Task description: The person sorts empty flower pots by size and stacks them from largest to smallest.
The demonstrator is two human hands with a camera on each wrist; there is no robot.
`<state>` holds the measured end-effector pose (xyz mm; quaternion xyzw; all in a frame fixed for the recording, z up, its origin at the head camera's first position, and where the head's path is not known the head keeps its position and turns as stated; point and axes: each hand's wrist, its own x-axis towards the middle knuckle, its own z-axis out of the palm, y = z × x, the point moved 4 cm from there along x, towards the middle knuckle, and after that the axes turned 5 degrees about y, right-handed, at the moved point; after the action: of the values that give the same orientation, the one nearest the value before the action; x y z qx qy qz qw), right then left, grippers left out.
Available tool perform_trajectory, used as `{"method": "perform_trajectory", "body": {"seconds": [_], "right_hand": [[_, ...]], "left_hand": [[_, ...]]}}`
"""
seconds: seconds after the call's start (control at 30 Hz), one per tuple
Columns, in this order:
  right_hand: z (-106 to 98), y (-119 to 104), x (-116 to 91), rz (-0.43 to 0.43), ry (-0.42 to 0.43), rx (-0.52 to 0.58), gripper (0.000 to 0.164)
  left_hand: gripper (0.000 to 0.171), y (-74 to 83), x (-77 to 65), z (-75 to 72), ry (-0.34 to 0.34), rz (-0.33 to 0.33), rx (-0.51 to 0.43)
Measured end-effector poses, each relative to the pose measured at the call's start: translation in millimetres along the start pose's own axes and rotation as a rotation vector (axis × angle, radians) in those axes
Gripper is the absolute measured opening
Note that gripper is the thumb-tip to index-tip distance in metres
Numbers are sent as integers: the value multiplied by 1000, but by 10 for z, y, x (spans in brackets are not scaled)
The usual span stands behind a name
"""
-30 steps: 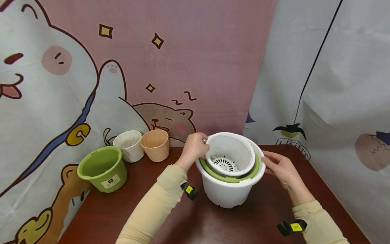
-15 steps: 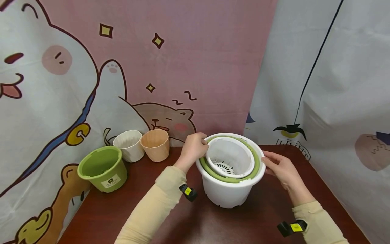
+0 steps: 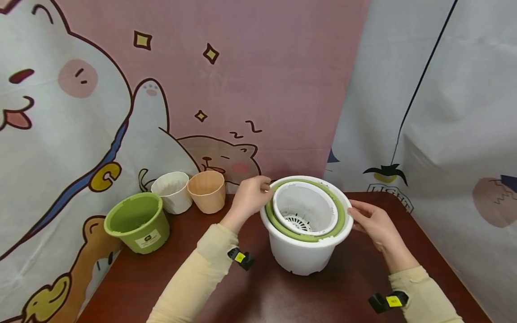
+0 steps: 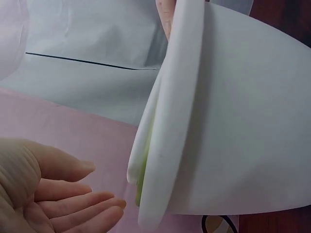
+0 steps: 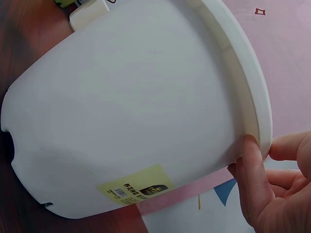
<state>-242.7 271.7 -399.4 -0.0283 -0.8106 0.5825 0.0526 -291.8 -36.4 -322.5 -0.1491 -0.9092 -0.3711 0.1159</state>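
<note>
A large white flower pot point(image 3: 300, 258) stands on the table, with a green pot point(image 3: 341, 211) nested inside it. Innermost sits a smaller white pot point(image 3: 308, 202) with a slotted bottom. My left hand point(image 3: 249, 197) is just off the left side of the rims. In the left wrist view the fingers point(image 4: 77, 208) are loosely bent, with a gap between them and the pots. On the right, my right hand point(image 3: 373, 222) pinches the large pot's rim, thumb and fingers on either side of it in the right wrist view.
At the left of the dark red table point(image 3: 226, 287) stands another green pot point(image 3: 139, 220) with a label. Behind it are a small white pot point(image 3: 175, 202) and a peach pot point(image 3: 208, 197), side by side. A printed cloth point(image 3: 282, 89) hangs behind the table.
The smaller white pot has sunk lower into the green pot and sits more level. My left hand has let go of its rim and drawn back left. The right hand stays put.
</note>
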Motion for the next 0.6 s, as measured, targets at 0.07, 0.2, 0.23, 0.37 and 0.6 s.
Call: {"method": "perform_trajectory", "body": {"seconds": [0.07, 0.2, 0.23, 0.37, 0.6], "right_hand": [[0, 4, 3, 1, 0, 4, 58], [-1, 5, 5, -3, 0, 8, 58], [-1, 6, 5, -4, 0, 9, 58], [-1, 10, 9, -8, 1, 11, 57], [7, 19, 17, -6, 1, 14, 57]], "left_hand": [[37, -13, -21, 1, -22, 5, -9], [42, -28, -66, -3, -55, 34, -19], [43, -32, -75, -4, -63, 42, -22], [48, -48, -102, -6, -86, 86, -22], [54, -84, -148, -10, -84, 198, -6]]}}
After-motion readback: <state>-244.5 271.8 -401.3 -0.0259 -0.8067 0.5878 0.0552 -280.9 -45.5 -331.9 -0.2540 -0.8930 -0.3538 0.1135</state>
